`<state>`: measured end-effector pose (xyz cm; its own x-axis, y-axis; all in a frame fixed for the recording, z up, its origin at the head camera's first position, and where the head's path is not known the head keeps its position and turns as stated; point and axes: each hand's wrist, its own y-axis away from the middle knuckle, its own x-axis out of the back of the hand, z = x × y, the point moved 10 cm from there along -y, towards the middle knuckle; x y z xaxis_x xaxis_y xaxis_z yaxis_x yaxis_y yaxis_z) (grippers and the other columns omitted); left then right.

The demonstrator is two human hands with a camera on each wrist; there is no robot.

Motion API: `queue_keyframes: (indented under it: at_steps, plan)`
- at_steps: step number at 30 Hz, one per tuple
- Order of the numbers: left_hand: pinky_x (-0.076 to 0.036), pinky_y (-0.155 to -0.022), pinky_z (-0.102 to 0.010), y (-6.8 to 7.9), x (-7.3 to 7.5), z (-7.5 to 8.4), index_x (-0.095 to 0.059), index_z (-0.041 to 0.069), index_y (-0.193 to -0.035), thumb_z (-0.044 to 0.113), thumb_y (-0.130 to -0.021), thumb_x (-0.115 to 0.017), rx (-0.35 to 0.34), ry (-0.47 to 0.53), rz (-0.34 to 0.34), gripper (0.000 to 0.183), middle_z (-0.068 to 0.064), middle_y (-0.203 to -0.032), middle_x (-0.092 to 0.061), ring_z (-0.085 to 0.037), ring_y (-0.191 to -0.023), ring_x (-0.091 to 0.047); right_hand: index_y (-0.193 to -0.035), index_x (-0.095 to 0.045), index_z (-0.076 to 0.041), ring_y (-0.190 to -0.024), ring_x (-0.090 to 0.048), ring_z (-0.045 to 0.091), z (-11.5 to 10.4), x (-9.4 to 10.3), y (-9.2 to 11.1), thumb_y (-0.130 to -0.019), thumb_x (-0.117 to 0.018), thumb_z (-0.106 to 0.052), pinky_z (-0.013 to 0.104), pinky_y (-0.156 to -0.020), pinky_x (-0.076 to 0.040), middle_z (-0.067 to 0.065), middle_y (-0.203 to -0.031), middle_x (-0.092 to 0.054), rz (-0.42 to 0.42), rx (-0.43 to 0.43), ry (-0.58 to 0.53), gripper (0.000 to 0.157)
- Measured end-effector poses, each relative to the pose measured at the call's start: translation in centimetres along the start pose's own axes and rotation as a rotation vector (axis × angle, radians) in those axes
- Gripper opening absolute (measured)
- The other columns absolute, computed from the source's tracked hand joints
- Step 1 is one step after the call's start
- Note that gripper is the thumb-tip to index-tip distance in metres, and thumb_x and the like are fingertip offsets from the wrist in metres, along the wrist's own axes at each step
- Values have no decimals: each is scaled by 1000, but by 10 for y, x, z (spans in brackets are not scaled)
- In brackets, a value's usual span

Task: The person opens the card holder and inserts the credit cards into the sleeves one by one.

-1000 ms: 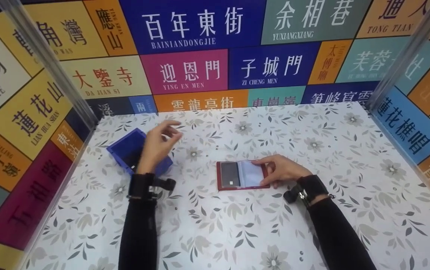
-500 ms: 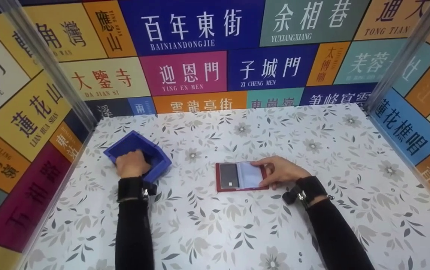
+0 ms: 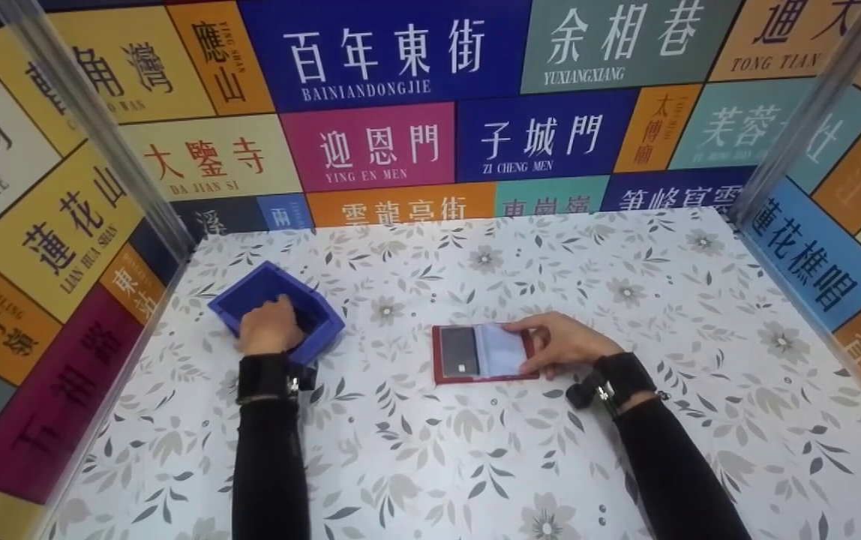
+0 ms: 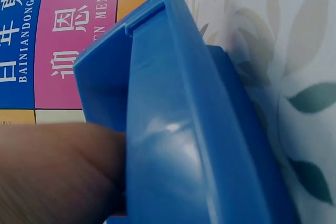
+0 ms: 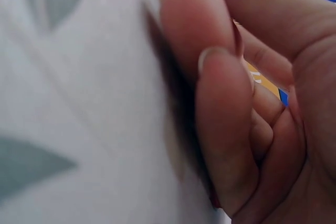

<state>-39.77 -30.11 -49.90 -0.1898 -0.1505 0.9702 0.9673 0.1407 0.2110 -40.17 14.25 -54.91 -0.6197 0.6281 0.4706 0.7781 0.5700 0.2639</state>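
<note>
My left hand (image 3: 269,328) reaches into a blue open-topped plastic box (image 3: 322,330) at the left of the table. Its fingertips and whatever they touch are hidden inside. The left wrist view shows part of that hand against the box's blue wall (image 4: 163,129). Near the middle of the table a red card holder (image 3: 502,349) lies spread open. A dark grey card (image 3: 459,351) sits in its left clear sleeve, and the right sleeve looks pale. My right hand (image 3: 569,341) holds the holder's right edge between thumb and fingers.
The tabletop (image 3: 415,457) has a white floral covering. Behind it stands a wall (image 3: 370,142) of coloured signs, with similar panels at both sides. Clear upright posts (image 3: 794,112) rise at the back corners.
My left hand has come down from above the box into it, and has shifted only slightly in the last half second. The right hand and card holder stay put.
</note>
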Motion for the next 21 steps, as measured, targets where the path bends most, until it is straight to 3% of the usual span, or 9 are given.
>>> queue_keyframes:
  at_steps: [4, 7, 15, 21]
  plan:
    - [-41, -112, -66, 1, -4, 1, -13, -13, -159, 28, -94, -64, 14, -1, -51, 92, -44, -155, -30, -61, -134, -45, -149, -57, -18, -45, -60, 14, -1, 0, 1, -75, -93, -14, 24, -45, -52, 5, -66, -58, -6, 23, -11, 83]
    - [-39, -114, -66, 0, -3, 2, -10, -12, -160, 25, -96, -62, 17, 12, -53, 91, -44, -158, -23, -60, -138, -41, -149, -57, -19, -46, -60, 14, 0, -1, 1, -74, -94, -14, 25, -46, -53, 5, -68, -58, -3, 18, -9, 84]
    - [-39, -113, -67, 0, -1, 5, -29, -12, -155, 24, -91, -65, 0, 20, -10, 82, -41, -146, -47, -59, -133, -47, -150, -57, -20, -46, -60, 14, 2, 0, 1, -73, -94, -15, 25, -46, -53, 4, -67, -57, 6, -1, 12, 85]
    - [-41, -109, -68, 1, 2, 4, -40, -14, -148, 24, -88, -66, -7, 13, 22, 76, -42, -138, -52, -59, -126, -53, -149, -58, -23, -46, -59, 13, 1, 1, 0, -72, -94, -15, 24, -44, -51, 3, -69, -56, 12, -9, -2, 86]
